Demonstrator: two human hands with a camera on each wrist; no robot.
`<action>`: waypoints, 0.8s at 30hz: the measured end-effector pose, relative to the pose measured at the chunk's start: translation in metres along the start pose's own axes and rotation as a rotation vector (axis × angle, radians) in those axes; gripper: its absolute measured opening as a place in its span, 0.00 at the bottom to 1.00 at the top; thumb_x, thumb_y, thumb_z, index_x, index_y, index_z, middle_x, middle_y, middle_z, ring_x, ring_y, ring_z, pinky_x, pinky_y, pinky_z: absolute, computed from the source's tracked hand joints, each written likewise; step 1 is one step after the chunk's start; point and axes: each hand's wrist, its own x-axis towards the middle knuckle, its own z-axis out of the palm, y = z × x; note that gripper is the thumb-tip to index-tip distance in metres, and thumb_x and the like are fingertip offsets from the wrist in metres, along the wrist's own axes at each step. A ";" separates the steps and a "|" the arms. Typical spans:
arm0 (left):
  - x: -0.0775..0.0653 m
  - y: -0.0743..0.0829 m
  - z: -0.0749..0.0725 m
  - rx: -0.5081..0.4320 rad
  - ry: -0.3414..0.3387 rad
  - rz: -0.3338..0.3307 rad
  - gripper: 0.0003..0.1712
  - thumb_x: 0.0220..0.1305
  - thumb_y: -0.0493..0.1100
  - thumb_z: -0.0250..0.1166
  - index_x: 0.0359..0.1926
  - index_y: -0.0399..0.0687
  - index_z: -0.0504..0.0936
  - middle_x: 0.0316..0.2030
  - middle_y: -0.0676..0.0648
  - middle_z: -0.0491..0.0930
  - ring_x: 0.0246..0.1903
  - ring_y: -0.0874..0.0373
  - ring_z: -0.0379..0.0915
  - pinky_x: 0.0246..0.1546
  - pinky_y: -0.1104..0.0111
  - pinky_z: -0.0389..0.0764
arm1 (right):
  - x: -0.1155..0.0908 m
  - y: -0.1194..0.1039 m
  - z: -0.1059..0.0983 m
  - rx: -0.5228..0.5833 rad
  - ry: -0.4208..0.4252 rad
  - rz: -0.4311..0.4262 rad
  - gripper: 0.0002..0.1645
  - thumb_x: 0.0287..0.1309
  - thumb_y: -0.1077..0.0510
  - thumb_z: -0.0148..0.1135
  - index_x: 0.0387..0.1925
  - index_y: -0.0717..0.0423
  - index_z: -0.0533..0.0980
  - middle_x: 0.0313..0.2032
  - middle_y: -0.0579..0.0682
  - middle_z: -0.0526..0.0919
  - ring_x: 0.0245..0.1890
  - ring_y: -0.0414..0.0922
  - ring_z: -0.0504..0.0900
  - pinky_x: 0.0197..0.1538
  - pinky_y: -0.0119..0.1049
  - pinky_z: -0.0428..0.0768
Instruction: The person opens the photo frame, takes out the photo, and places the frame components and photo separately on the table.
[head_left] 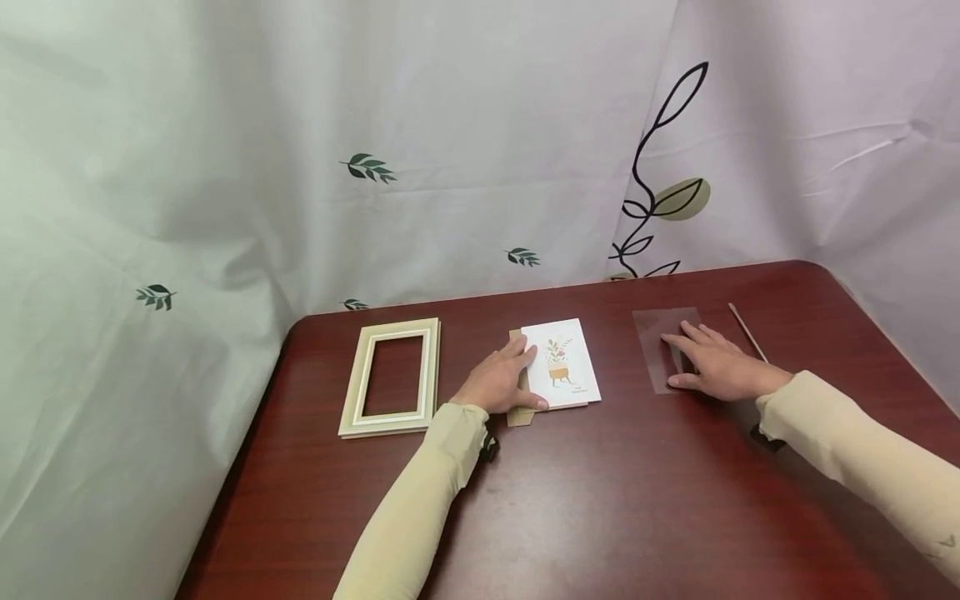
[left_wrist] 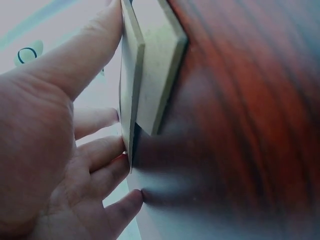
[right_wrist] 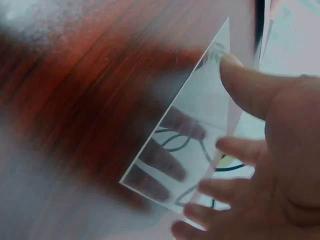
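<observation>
My left hand [head_left: 497, 377] touches a white picture card [head_left: 581, 342] printed with a potted plant, thumb and fingers spread along its left side. Tan board [head_left: 521, 417] shows from under the card. The left wrist view gives two layers of board [left_wrist: 159, 65] edge-on beside the thumb. Over a clear rectangular sheet [head_left: 651, 354] lies my right hand [head_left: 716, 362], its fingers spread. In the right wrist view the thumb meets the clear sheet [right_wrist: 187, 100] and the fingers mirror in it; whether every fingertip touches cannot be made out.
A cream picture frame [head_left: 352, 392] with an open middle lies left of the card. Right of the clear sheet is a thin stick [head_left: 747, 332]. Everything rests on a dark red wooden table [head_left: 600, 508], with a leaf-print curtain [head_left: 465, 125] behind it.
</observation>
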 end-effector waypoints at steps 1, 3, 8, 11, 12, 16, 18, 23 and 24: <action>0.000 0.000 0.000 -0.004 0.000 0.000 0.57 0.44 0.66 0.69 0.69 0.43 0.58 0.69 0.42 0.52 0.68 0.54 0.49 0.66 0.59 0.55 | 0.001 -0.002 0.000 -0.002 0.019 -0.004 0.42 0.58 0.47 0.60 0.65 0.66 0.58 0.65 0.75 0.49 0.63 0.73 0.46 0.60 0.67 0.49; 0.000 0.000 0.000 -0.010 -0.001 0.001 0.57 0.44 0.66 0.69 0.69 0.43 0.58 0.69 0.42 0.52 0.68 0.54 0.48 0.66 0.59 0.55 | 0.004 -0.007 0.001 0.004 0.054 -0.017 0.42 0.58 0.46 0.59 0.64 0.68 0.58 0.65 0.75 0.50 0.64 0.72 0.47 0.61 0.66 0.50; -0.001 0.000 -0.001 -0.024 -0.003 0.001 0.57 0.44 0.65 0.69 0.69 0.42 0.57 0.69 0.41 0.51 0.68 0.53 0.49 0.65 0.57 0.55 | 0.014 -0.029 0.004 0.028 0.091 -0.061 0.42 0.59 0.43 0.57 0.64 0.68 0.59 0.65 0.73 0.52 0.64 0.70 0.49 0.61 0.65 0.51; -0.002 0.001 -0.003 -0.036 -0.004 -0.006 0.57 0.44 0.64 0.70 0.69 0.42 0.58 0.69 0.41 0.51 0.68 0.53 0.49 0.66 0.57 0.55 | 0.022 -0.045 0.007 0.023 0.089 -0.078 0.42 0.59 0.43 0.58 0.65 0.66 0.59 0.66 0.71 0.52 0.65 0.68 0.49 0.62 0.64 0.51; -0.002 0.001 -0.003 -0.039 -0.005 -0.010 0.57 0.44 0.64 0.70 0.69 0.42 0.57 0.69 0.41 0.51 0.68 0.53 0.49 0.66 0.57 0.54 | 0.025 -0.050 0.008 0.023 0.089 -0.088 0.42 0.59 0.44 0.58 0.65 0.66 0.59 0.66 0.70 0.52 0.66 0.67 0.49 0.63 0.63 0.51; -0.002 0.002 -0.003 -0.043 -0.004 -0.016 0.57 0.44 0.64 0.70 0.69 0.42 0.58 0.69 0.41 0.52 0.68 0.54 0.48 0.66 0.58 0.54 | 0.036 -0.070 0.014 0.005 0.062 -0.122 0.42 0.59 0.45 0.58 0.66 0.65 0.58 0.67 0.69 0.51 0.67 0.65 0.48 0.64 0.61 0.51; -0.001 0.002 -0.003 -0.041 -0.004 -0.016 0.57 0.44 0.65 0.69 0.69 0.42 0.58 0.69 0.41 0.52 0.68 0.54 0.48 0.66 0.58 0.54 | 0.041 -0.080 0.017 -0.010 0.050 -0.140 0.42 0.58 0.45 0.59 0.65 0.66 0.59 0.67 0.69 0.51 0.67 0.65 0.48 0.64 0.60 0.51; 0.000 0.002 -0.002 -0.028 -0.011 -0.024 0.56 0.45 0.66 0.68 0.69 0.43 0.57 0.70 0.41 0.51 0.68 0.54 0.47 0.66 0.58 0.54 | 0.052 -0.101 0.025 -0.053 0.036 -0.201 0.41 0.59 0.46 0.59 0.65 0.66 0.59 0.67 0.70 0.51 0.67 0.65 0.49 0.66 0.57 0.52; 0.000 0.002 -0.002 -0.027 -0.013 -0.025 0.56 0.45 0.66 0.68 0.69 0.43 0.57 0.70 0.41 0.51 0.69 0.54 0.47 0.66 0.57 0.54 | 0.054 -0.104 0.027 -0.056 0.034 -0.211 0.41 0.59 0.47 0.59 0.65 0.66 0.59 0.67 0.70 0.51 0.67 0.64 0.49 0.66 0.57 0.52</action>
